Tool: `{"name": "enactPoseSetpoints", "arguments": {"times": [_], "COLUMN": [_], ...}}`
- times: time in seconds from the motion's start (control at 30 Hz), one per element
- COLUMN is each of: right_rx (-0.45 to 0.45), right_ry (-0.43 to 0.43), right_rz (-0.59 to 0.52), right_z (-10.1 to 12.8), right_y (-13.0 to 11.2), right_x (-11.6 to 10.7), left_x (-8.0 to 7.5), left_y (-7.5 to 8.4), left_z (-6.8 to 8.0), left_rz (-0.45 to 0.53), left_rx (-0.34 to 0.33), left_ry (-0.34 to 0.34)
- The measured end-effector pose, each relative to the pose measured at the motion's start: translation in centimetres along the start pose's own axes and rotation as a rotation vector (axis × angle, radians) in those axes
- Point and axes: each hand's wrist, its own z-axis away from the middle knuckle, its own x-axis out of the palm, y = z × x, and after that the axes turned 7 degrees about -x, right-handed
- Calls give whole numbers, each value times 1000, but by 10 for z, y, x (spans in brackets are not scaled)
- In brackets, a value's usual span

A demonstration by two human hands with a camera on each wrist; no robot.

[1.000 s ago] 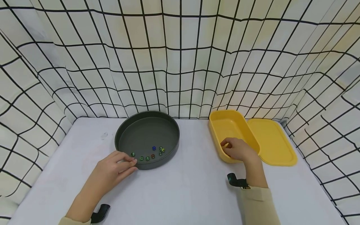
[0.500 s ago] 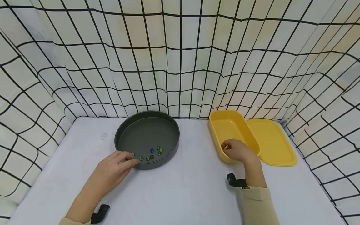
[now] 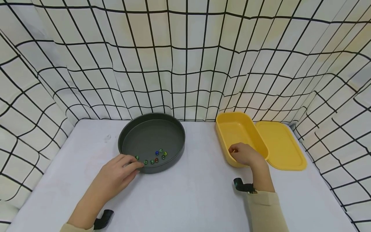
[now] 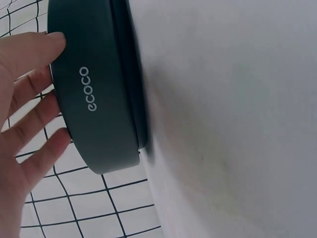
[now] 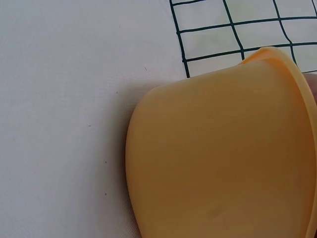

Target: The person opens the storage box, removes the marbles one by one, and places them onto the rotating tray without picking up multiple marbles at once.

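The left hand point(image 3: 120, 167) lies with straight fingers point(image 4: 34, 49) pressed against the near wall of the round dark pan point(image 3: 152, 141); steadying it gently seems wise, so the marbles point(image 3: 155, 157) gathered at its near edge stay put. The right hand point(image 3: 246, 154) curls over the near rim of the yellow tub point(image 3: 240, 137), pinching it. What the tub holds is hidden; its lid point(image 3: 279, 145) lies just beside.
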Motion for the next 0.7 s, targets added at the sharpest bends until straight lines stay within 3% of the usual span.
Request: {"name": "enactPoseSetpoints", "arguments": {"times": [0.27,0.7], "right_rx": [8,-14], "right_ry": [-2,-22], "right_rz": [4,-30], "right_z": [-1,0], "right_y": [1,-1], "right_x": [1,1], "left_x": [1,2], "left_y": [2,4], "left_z": [-1,-1], "left_rz": [-27,-19], "left_rx": [-24,-25], "left_ry": [-46,-29]}}
